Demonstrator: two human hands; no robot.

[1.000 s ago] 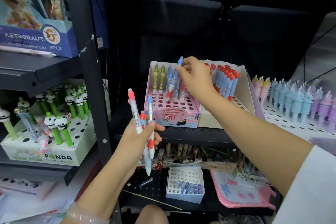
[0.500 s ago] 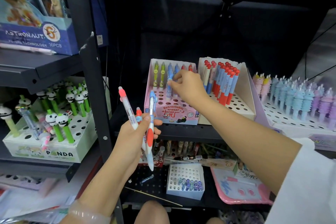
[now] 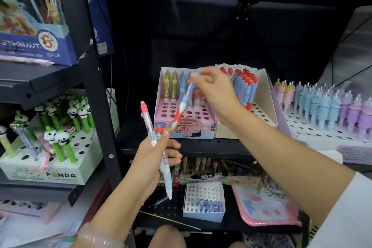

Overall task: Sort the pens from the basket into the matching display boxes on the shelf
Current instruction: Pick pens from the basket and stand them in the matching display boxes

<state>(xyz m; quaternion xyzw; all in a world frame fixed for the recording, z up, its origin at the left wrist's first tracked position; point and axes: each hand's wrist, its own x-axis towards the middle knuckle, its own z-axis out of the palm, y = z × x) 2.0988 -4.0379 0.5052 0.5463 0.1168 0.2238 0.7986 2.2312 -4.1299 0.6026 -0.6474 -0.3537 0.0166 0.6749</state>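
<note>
A person's right hand [image 3: 213, 86] pinches the upper end of a blue, white and red pen [image 3: 184, 100] in a closed fingertip grip, the pen slanting down and to the left from the grip in front of the pink display box [image 3: 187, 129] on the black shelf [image 3: 187, 145]. Behind the grip, a few green and blue pens stand in the box's back row; just to the right of the grip, a white box [image 3: 263, 106] holds red-capped blue pens. Below and left of that grip, the left hand [image 3: 153, 157] curls around two more pens [image 3: 150, 125], their pink and red tops rising above its grip and one tip pointing down below it. Far left, a panda pen box [image 3: 50, 173] stands on another shelf.
</note>
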